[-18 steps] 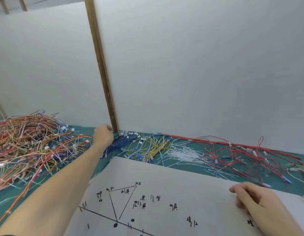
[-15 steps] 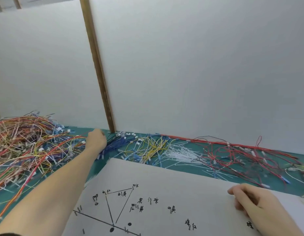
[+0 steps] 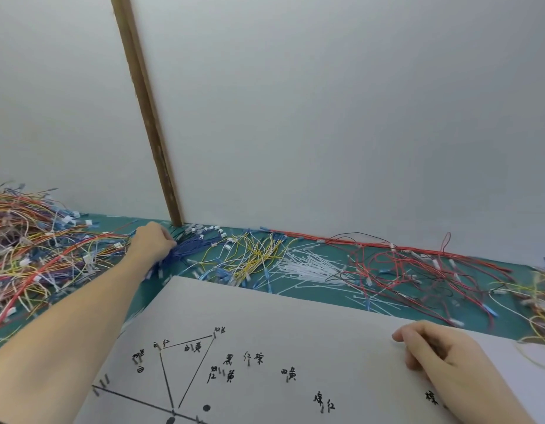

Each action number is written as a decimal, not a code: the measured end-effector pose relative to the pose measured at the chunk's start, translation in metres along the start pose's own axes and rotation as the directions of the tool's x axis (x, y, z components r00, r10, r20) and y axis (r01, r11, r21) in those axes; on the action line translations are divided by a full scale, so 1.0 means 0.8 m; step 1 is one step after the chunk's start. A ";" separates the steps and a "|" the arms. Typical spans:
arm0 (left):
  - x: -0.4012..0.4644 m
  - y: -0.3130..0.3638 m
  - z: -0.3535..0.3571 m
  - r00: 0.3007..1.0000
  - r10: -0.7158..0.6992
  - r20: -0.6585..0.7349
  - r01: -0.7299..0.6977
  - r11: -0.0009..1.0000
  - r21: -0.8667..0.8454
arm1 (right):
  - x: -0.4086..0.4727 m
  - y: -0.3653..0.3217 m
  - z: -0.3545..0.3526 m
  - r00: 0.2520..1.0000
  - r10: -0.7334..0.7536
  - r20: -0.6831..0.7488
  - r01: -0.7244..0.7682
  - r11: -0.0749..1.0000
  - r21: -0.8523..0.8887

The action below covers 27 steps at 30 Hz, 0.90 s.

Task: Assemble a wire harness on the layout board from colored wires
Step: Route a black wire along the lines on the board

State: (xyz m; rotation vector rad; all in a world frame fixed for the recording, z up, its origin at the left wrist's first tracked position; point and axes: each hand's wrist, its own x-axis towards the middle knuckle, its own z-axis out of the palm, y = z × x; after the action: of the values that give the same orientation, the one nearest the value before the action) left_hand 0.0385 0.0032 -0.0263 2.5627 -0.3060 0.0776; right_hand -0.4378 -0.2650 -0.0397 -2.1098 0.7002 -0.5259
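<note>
Green matting ahead of your left hand (image 3: 153,244), which grips blue wires (image 3: 185,254); your right hand (image 3: 442,358), loosely curled, rests on a layout board (image 3: 295,316) carrying no wire yet.

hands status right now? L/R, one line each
Left hand: fingers curled at the blue wire bundle; cannot tell whether it grips any.
Right hand: holds nothing, fingers loosely curled, resting on the layout board.

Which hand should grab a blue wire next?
The left hand, probably. It is already at the blue wire bundle, fingers curled into it. The right hand rests on the white layout board, far from the blue wires.
</note>
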 end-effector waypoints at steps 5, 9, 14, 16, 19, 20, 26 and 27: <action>0.002 0.000 -0.009 0.995 -0.034 -0.095 0.024 0.994 -0.103 | -0.001 0.000 0.000 1.000 -0.024 -0.006 0.024 1.000 0.014; 0.007 -0.002 -0.015 0.998 -0.015 -0.064 0.002 0.981 -0.195 | -0.001 0.000 -0.001 0.999 -0.043 0.000 0.043 0.999 -0.004; 0.006 -0.001 -0.028 0.997 0.020 -0.078 -0.042 0.955 -0.293 | -0.002 0.001 0.000 0.999 -0.050 0.007 0.050 0.999 -0.002; 0.005 -0.001 -0.033 0.999 0.028 -0.024 -0.034 0.942 -0.332 | -0.002 0.003 0.000 0.999 -0.041 0.011 0.041 0.999 0.002; 0.002 0.000 -0.036 0.997 0.034 0.062 0.000 0.875 -0.484 | -0.001 0.006 -0.001 0.999 -0.044 0.016 0.044 0.999 0.006; -0.001 0.002 -0.038 0.996 0.044 0.076 0.003 0.847 -0.531 | 0.000 0.007 -0.001 0.999 -0.050 0.018 0.049 0.999 0.007; -0.030 0.048 -0.061 0.980 0.146 0.133 0.003 0.661 -0.750 | 0.000 0.008 -0.002 0.998 -0.063 0.010 0.063 0.998 0.006; -0.042 0.060 -0.063 0.971 0.191 0.144 -0.013 0.643 -0.766 | 0.000 0.008 -0.001 0.998 -0.065 0.009 0.065 0.998 -0.001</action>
State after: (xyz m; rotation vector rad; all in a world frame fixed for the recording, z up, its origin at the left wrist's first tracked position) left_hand -0.0049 -0.0027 0.0371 1.6911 -0.4530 -0.2460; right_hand -0.4403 -0.2687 -0.0440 -2.1406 0.6289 -0.5508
